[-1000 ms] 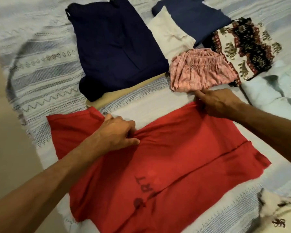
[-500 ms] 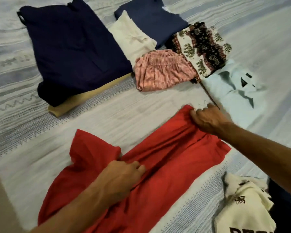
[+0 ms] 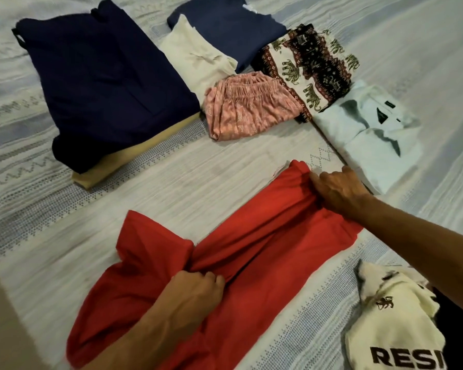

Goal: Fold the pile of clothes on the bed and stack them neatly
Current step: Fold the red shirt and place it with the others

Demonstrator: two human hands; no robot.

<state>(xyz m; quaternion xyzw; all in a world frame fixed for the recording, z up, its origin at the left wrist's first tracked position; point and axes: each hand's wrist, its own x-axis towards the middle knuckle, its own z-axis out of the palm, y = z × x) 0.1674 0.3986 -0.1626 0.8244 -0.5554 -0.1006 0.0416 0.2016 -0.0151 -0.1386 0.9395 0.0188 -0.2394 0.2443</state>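
- The red shirt (image 3: 254, 247), soft thin knit, lies half-folded lengthwise at about six o'clock on the bed (image 3: 171, 188).
- The left hand (image 3: 195, 292) clenches a bunch of its fabric near the sleeve; the right hand (image 3: 334, 190) seems to pinch the far hem, though its fingertips are hidden.
- Risk: uneven pulling could skew the fold, since the bunched cloth creases easily.
- At twelve o'clock the folded navy garment (image 3: 104, 84) lies flat; the cream shirt (image 3: 393, 316) at four o'clock is crumpled.

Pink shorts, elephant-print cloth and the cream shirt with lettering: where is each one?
Pink shorts (image 3: 247, 113): head view, middle of the folded fabric.
Elephant-print cloth (image 3: 308, 68): head view, centre of the pattern.
Cream shirt (image 3: 393, 324): head view, plain patch above the lettering.
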